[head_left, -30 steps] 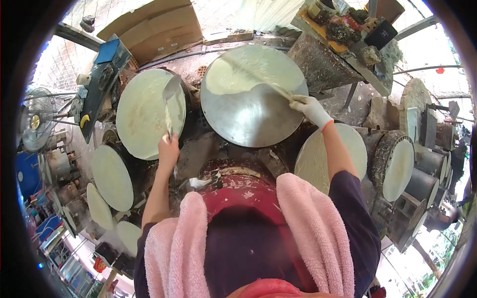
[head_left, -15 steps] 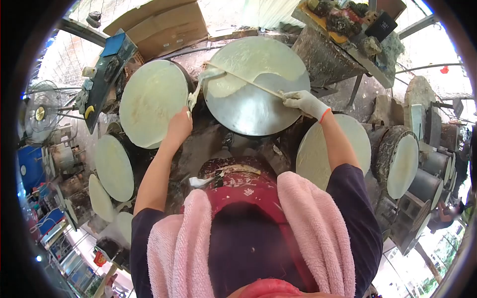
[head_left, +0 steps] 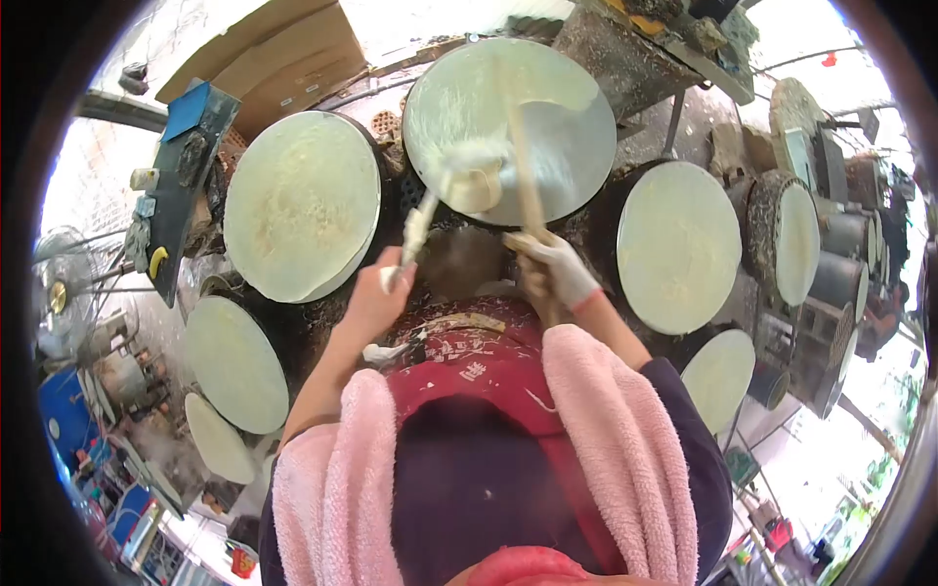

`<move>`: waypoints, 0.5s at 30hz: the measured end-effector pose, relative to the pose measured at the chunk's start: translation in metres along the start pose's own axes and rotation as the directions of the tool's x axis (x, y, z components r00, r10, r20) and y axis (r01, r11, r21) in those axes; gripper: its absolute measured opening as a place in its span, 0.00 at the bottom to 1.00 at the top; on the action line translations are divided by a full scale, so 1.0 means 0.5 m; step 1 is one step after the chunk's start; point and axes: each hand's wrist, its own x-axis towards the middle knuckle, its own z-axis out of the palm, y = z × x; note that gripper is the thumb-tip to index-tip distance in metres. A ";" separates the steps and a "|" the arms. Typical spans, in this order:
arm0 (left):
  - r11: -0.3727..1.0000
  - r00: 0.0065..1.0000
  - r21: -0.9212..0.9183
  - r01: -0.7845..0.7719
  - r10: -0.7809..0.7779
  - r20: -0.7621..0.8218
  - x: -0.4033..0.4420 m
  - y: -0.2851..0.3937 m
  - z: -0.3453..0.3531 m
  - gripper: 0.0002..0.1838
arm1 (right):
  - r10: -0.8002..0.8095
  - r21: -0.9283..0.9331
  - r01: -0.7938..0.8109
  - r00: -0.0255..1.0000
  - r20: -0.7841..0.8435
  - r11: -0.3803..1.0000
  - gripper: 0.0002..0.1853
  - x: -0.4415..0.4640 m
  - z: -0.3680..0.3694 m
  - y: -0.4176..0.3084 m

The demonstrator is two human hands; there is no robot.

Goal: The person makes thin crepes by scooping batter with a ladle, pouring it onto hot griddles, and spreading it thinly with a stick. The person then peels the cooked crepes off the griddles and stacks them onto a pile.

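My bare left hand [head_left: 381,293] is closed round the batter-coated handle of a ladle [head_left: 474,161], whose blurred bowl is over the near part of the centre griddle [head_left: 572,146]. Pale batter [head_left: 454,98] covers the far and left part of that griddle; bare metal shows at its right. My right hand [head_left: 557,266], in a white glove, grips a long wooden stick [head_left: 523,176] that reaches across the same griddle. Its far end is blurred.
A batter-covered griddle [head_left: 303,205] stands at the left, another [head_left: 679,249] at the right. Smaller round griddles line both sides. A fan [head_left: 61,293] and a dark shelf [head_left: 186,186] are far left; a cluttered table [head_left: 635,59] is at the upper right.
The ladle has moved right and nearer, onto the centre griddle. My right hand has come down and left, and its stick has swung to point away from me. The view has shifted.
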 end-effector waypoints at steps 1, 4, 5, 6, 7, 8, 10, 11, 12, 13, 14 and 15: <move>0.997 0.995 -0.052 -0.057 0.053 -0.083 -0.005 -0.013 -0.025 0.08 | -0.049 0.002 0.049 0.998 -0.024 0.999 0.15 0.037 0.067 0.013; 0.963 0.975 -0.263 -0.059 -0.001 -0.221 -0.013 -0.057 -0.096 0.08 | -0.154 0.094 0.163 0.983 -0.101 0.982 0.14 0.183 0.222 0.085; 0.940 0.970 -0.340 -0.030 -0.055 -0.239 -0.016 -0.071 -0.116 0.08 | -0.158 -0.020 0.158 0.961 -0.225 0.987 0.16 0.223 0.250 0.109; 0.916 0.975 -0.400 0.008 -0.095 -0.200 -0.026 -0.084 -0.133 0.07 | -0.173 -0.128 0.136 0.922 -0.346 0.982 0.17 0.262 0.266 0.136; 0.888 0.979 -0.459 0.044 -0.130 -0.159 -0.038 -0.095 -0.150 0.07 | -0.482 -0.455 0.272 0.754 -0.446 0.848 0.18 0.333 0.241 0.198; 0.853 0.980 -0.515 0.081 -0.163 -0.117 -0.052 -0.105 -0.165 0.06 | -0.512 -0.519 0.233 0.701 -0.497 0.823 0.19 0.305 0.232 0.201; 0.824 0.968 -0.548 0.139 -0.230 -0.100 -0.082 -0.149 -0.171 0.06 | -0.595 -0.637 0.154 0.568 -0.568 0.755 0.20 0.232 0.211 0.194; 0.818 0.965 -0.557 0.147 -0.241 -0.100 -0.096 -0.173 -0.172 0.06 | -0.569 -0.608 0.135 0.553 -0.609 0.782 0.20 0.219 0.172 0.202; 0.812 0.963 -0.565 0.149 -0.250 -0.105 -0.104 -0.185 -0.173 0.06 | -0.544 -0.579 0.121 0.536 -0.645 0.806 0.20 0.210 0.136 0.205; 0.799 0.958 -0.580 0.156 -0.265 -0.107 -0.113 -0.186 -0.175 0.05 | -0.365 -0.340 0.164 0.623 -0.692 0.926 0.19 0.137 0.173 0.143; 0.787 0.952 -0.593 0.170 -0.287 -0.107 -0.125 -0.185 -0.173 0.05 | -0.323 -0.265 0.190 0.664 -0.675 0.945 0.19 0.122 0.176 0.133; 0.776 0.944 -0.603 0.186 -0.311 -0.109 -0.139 -0.181 -0.170 0.05 | -0.279 -0.184 0.210 0.707 -0.650 0.960 0.18 0.115 0.180 0.130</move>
